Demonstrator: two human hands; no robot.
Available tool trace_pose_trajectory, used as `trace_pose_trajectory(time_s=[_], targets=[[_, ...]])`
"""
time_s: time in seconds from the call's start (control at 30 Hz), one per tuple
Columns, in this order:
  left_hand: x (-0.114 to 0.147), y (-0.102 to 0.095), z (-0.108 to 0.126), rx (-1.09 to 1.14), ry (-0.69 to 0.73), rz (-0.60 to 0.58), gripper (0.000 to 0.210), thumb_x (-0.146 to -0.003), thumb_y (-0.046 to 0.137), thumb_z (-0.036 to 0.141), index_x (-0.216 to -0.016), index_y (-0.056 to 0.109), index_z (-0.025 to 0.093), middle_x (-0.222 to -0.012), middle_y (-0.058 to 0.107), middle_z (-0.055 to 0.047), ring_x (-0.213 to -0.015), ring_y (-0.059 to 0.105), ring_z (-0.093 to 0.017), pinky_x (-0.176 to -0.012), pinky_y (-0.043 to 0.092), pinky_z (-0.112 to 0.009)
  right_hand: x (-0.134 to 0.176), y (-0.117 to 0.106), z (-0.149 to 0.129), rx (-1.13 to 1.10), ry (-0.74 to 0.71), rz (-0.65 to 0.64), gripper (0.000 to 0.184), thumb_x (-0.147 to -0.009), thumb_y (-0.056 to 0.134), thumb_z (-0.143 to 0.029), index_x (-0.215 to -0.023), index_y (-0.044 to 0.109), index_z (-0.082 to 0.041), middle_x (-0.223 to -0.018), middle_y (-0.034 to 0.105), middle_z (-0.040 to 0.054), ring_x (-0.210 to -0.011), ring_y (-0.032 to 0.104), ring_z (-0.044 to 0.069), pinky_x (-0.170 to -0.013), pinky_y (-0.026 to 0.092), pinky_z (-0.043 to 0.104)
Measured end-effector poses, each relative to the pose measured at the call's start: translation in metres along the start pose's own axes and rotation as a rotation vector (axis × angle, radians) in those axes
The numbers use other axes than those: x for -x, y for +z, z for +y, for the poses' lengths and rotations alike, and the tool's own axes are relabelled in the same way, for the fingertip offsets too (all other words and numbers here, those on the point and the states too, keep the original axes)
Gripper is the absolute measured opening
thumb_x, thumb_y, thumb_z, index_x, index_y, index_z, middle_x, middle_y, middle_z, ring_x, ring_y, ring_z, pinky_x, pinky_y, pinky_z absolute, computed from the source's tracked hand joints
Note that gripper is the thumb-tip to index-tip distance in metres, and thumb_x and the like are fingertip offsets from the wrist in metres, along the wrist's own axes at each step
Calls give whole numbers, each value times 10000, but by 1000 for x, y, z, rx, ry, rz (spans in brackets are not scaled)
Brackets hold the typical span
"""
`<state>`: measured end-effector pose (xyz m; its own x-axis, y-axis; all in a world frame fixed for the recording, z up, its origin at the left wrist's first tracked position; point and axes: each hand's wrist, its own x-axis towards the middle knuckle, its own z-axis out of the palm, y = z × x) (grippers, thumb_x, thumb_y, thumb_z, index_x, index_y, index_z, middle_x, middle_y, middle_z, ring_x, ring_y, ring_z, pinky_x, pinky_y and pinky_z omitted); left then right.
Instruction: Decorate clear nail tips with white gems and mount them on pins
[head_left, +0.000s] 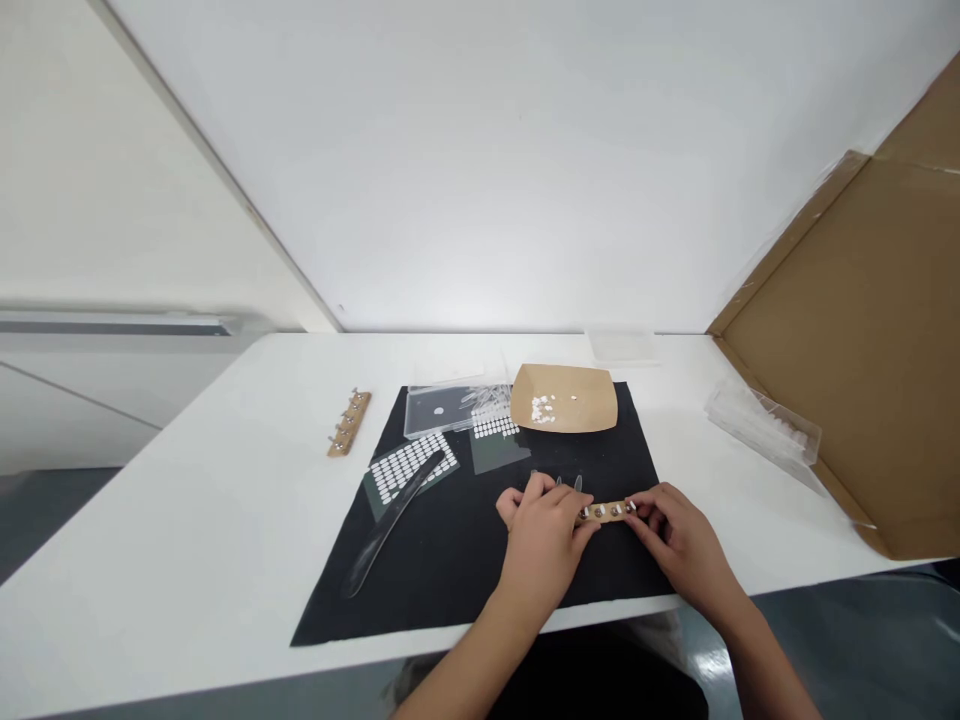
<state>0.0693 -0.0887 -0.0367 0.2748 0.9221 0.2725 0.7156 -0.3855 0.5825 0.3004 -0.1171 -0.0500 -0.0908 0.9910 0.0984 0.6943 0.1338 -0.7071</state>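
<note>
A short wooden strip (607, 512) with a row of small metal posts, each topped by a white piece, lies over the black mat. My left hand (547, 535) is closed on the strip's left end, fingers above and thumb below. At the right end, my right hand (675, 530) pinches with thumb and index finger, close to the last white-topped post. Whether those fingertips also grip the white piece is hard to make out. Just behind my left fingers lie clear nail tips (578, 483), partly hidden by the hand.
The black mat (465, 560) carries a dark curved nail file (390, 530), sheets of white oval stickers (405, 468), a clear box (435, 412) with nail tips and a brown paper tray (574, 385) with white bits. A second post strip (349, 424) stands left; another clear box (765, 425) right, beside cardboard (862, 350).
</note>
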Motion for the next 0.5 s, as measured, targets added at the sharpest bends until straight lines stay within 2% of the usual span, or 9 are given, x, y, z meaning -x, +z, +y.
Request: trace_pose_trajectory(time_s=[0.17, 0.3, 0.37, 0.5], targets=[[-8, -5, 3, -51, 57, -80, 102, -906, 845, 275, -987, 781, 277, -913, 806, -4, -1034, 620, -283, -842, 308, -477, -9, -3, 7, 4, -20, -59, 286, -1002, 687, -368, -1280, 697, -301, -1145, 643, 49, -743, 629, 164, -764, 572, 354], [-11, -14, 3, -101, 113, -119, 318, -821, 925, 314, -1082, 749, 271, -965, 795, -8, -1056, 630, -295, -867, 330, -479, -17, -6, 8, 53, -38, -93, 222, -1009, 672, -333, -1222, 732, -323, -1145, 629, 36, -751, 624, 159, -770, 562, 350], [-9, -15, -1, -135, 113, -93, 461, -774, 953, 401, -1151, 730, 254, -1034, 781, -29, -1048, 642, -295, -865, 362, -467, -20, -10, 8, 41, -56, -133, 198, -1016, 666, -343, -1199, 740, -321, -1129, 628, 36, -782, 630, 167, -774, 554, 346], [-1, -8, -16, -184, 59, 16, 811, -623, 910, 746, -1173, 719, 182, -1044, 732, -83, -962, 668, -291, -799, 433, -430, -24, -25, 9, -45, -42, -257, 165, -1011, 690, -356, -1162, 754, -334, -1095, 615, 19, -801, 625, 160, -766, 535, 324]])
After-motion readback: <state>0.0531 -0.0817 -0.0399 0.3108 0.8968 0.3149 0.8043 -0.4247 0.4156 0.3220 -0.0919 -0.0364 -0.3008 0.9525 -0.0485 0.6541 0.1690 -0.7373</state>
